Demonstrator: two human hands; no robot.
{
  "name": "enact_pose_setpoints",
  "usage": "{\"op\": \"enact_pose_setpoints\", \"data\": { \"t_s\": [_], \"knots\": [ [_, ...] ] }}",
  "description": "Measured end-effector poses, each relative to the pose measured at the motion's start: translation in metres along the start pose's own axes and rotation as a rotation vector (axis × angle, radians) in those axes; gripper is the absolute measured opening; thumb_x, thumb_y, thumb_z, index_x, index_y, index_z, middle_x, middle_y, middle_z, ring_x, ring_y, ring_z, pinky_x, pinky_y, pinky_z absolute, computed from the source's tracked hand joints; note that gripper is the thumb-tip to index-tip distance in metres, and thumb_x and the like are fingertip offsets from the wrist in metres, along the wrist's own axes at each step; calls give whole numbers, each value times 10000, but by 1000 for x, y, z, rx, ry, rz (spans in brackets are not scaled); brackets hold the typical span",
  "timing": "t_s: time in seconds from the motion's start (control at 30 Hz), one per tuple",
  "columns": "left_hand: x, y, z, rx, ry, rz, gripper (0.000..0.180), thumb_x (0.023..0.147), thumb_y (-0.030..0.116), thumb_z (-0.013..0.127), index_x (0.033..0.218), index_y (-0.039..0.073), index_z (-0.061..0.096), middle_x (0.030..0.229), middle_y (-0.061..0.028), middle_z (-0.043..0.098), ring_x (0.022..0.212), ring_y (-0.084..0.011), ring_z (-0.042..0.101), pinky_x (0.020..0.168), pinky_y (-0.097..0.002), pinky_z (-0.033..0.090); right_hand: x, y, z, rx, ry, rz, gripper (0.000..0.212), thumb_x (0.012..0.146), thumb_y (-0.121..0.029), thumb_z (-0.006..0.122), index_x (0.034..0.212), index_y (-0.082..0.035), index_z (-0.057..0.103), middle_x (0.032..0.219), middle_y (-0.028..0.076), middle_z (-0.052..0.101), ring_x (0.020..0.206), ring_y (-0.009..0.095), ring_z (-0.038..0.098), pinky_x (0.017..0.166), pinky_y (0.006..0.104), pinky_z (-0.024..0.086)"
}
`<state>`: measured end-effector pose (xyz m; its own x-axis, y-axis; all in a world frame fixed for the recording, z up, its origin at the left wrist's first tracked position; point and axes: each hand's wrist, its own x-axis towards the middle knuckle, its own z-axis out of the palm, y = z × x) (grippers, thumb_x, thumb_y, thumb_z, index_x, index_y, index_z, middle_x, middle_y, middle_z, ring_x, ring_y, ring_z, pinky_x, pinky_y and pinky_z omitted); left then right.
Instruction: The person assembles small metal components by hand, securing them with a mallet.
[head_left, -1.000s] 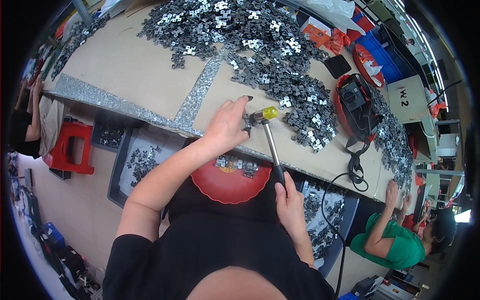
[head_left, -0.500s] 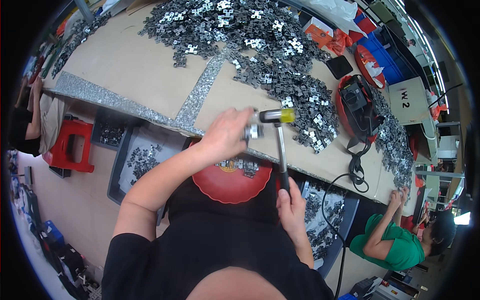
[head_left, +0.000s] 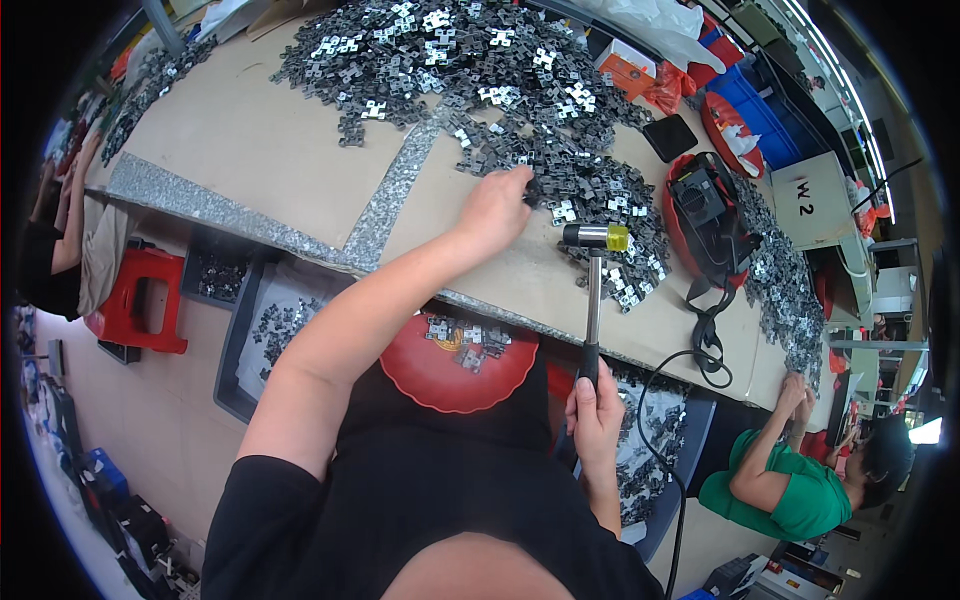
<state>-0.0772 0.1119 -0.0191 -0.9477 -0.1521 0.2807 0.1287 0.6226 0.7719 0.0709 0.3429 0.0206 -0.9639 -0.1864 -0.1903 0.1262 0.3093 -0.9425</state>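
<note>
My left hand (head_left: 495, 212) reaches over the table, its fingertips closed on a small dark metal part (head_left: 532, 190) at the near edge of a big heap of metal parts (head_left: 430, 60). My right hand (head_left: 597, 412) grips the black handle of a two-faced mallet (head_left: 593, 310). The mallet's head, with one yellow face and one dark, is raised near the table's front edge. On my lap rests a red scalloped bowl (head_left: 460, 402) with several flat metal pieces (head_left: 472, 345) in it.
A red dish with a black strapped device (head_left: 705, 205) stands to the right, its cable (head_left: 648, 420) hanging past the edge. Grey bins (head_left: 240, 365) of parts sit below. A red stool (head_left: 145, 300) is at left. A person in green (head_left: 785, 490) works at right, another person (head_left: 65, 240) at left.
My left hand has moved away from the mallet head, forward and right to the heap's edge. The mallet has shifted a little right.
</note>
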Motion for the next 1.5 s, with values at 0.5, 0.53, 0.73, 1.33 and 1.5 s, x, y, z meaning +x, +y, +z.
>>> {"op": "enact_pose_setpoints", "data": {
  "t_s": [0.5, 0.53, 0.73, 1.33, 1.5],
  "knots": [
    [-71, 4, -51, 95, -174, 12, 421, 660, -92, 461, 1073, -7, 461, 886, -191, 587, 837, -363, 554, 752, -421, 448, 3, -2, 17, -489, -106, -12, 371, 898, -201, 457, 1207, 2, 426, 699, 208, 582, 667, 375, 597, 589, 387, 455],
    [-73, 4, -50, 102, -173, 9, 425, 658, -78, 495, 1075, -7, 458, 908, -186, 586, 838, -357, 556, 751, -415, 451, 3, -4, 18, -541, -120, 34, 372, 899, -205, 452, 1207, 2, 422, 719, 218, 587, 696, 391, 595, 594, 402, 456],
    [-83, 4, -41, 46, -37, 94, 514, 590, -26, 656, 1058, -6, 446, 954, -144, 588, 910, -308, 546, 788, -367, 449, 0, -5, 22, -607, -100, -29, 365, 899, -202, 450, 1202, 1, 428, 701, 213, 580, 669, 388, 591, 591, 397, 457],
    [-88, 4, -44, -4, -14, 65, 552, 562, -38, 652, 1067, 17, 437, 942, -123, 582, 904, -304, 534, 780, -378, 442, -5, 0, 11, -479, -84, -71, 371, 897, -168, 458, 1217, 14, 412, 711, 189, 575, 615, 306, 595, 548, 345, 454],
    [-115, 7, -56, 0, -230, 366, 447, 547, -18, 645, 974, 25, 518, 895, -106, 572, 860, -291, 526, 745, -378, 440, -6, -1, 2, -142, 62, -83, 370, 912, -153, 426, 1254, -13, 409, 565, -32, 424, 439, 22, 372, 397, 160, 311]
  ]
}}
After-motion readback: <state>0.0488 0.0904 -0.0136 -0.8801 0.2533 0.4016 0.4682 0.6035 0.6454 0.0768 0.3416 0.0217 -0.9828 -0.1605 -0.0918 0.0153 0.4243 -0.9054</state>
